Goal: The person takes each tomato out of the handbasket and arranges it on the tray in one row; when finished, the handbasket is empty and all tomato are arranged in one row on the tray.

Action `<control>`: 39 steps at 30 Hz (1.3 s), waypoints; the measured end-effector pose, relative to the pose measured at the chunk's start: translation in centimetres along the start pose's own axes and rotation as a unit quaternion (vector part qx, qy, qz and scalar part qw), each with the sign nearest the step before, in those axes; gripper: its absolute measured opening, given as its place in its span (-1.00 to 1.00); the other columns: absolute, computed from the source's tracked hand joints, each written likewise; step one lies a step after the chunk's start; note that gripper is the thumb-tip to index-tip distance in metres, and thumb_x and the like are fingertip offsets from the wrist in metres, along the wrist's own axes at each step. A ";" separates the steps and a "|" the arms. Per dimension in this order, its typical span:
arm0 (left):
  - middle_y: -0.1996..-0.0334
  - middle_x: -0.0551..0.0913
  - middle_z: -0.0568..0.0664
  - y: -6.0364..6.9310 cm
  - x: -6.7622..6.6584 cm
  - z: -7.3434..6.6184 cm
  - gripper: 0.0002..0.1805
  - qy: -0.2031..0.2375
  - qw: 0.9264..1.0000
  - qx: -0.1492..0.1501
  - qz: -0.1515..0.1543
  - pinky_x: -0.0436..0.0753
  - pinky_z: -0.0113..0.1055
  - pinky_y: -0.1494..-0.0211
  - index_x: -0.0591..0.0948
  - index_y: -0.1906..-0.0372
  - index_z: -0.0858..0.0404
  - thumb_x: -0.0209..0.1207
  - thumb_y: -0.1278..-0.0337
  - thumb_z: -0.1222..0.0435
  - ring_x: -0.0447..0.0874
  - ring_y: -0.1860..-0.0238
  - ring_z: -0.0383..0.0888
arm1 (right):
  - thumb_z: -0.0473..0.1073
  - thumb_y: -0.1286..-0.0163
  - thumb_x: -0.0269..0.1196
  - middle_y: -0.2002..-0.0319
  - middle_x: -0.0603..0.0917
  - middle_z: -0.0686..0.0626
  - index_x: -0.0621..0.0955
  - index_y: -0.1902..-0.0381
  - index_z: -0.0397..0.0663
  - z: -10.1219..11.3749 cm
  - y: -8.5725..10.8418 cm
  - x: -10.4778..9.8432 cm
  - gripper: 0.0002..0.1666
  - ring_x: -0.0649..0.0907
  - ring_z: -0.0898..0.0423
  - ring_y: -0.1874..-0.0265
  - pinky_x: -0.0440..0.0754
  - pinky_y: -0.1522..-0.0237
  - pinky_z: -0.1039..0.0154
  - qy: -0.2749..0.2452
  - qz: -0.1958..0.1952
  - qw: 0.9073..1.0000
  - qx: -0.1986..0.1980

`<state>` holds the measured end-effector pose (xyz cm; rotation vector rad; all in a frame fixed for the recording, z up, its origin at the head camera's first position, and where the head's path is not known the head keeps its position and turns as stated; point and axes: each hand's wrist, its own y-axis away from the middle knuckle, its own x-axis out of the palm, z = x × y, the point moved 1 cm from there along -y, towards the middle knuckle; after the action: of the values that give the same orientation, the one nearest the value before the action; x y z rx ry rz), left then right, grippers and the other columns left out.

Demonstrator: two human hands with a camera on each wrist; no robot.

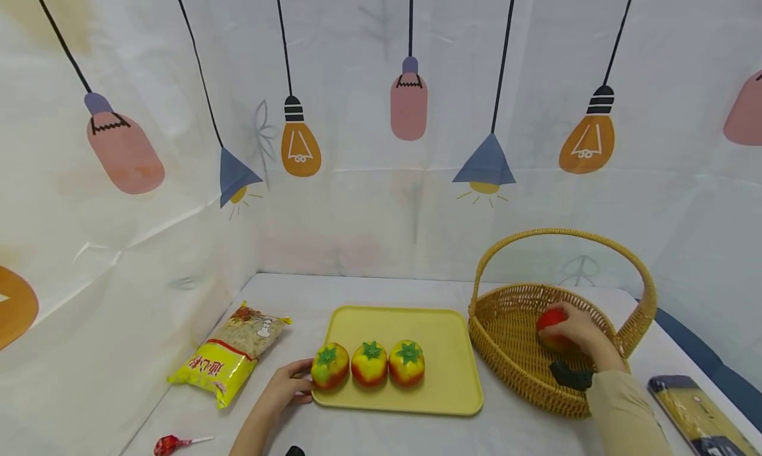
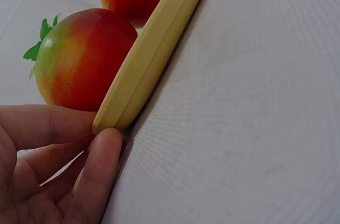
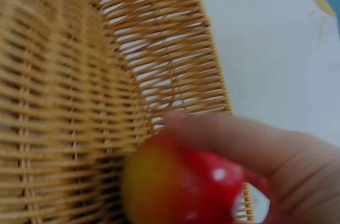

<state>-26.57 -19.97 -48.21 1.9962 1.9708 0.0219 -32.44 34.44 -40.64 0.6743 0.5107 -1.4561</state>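
Note:
My left hand (image 1: 288,384) grips the near left corner of a yellow tray (image 1: 446,370); its fingertips pinch the rim in the left wrist view. Three yellow-and-red tomatoes (image 1: 370,364) with green leafy tops stand in a row on the tray's left part. Another tomato (image 2: 87,57) shows close to the hand in that view. Inside a woven basket (image 1: 506,350) on the right, my right hand (image 1: 580,330) holds a round, glossy red-and-yellow fruit (image 3: 180,181). Its exact kind is unclear. Part of the fruit is hidden by the fingers and the frame edge.
The basket's tall arched handle (image 1: 559,232) rises over the right arm. Left of the tray lies a yellow snack bag (image 1: 232,353), with a red lollipop (image 1: 168,445) nearer me. A flat yellow-and-dark package (image 1: 702,413) sits at the right edge. A printed curtain (image 1: 357,231) hangs behind.

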 end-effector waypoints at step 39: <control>-0.12 0.41 0.41 0.0 0.0 0.3 -0.37 0.006 1.000 0.021 0.005 0.67 -0.23 0.33 0.36 -0.18 0.54 0.12 0.18 0.52 0.57 0.40 -0.13 | -0.12 -0.25 0.22 -0.24 0.13 -0.40 -0.22 -0.31 -0.17 7.5 3.0 0.9 -0.01 0.42 0.54 0.24 0.48 0.23 0.59 -0.205 -0.054 0.970 -0.119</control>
<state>-26.47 -20.02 -48.46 2.0374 1.9833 -0.0064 -30.00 28.56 -35.53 0.1470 0.3922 -1.5545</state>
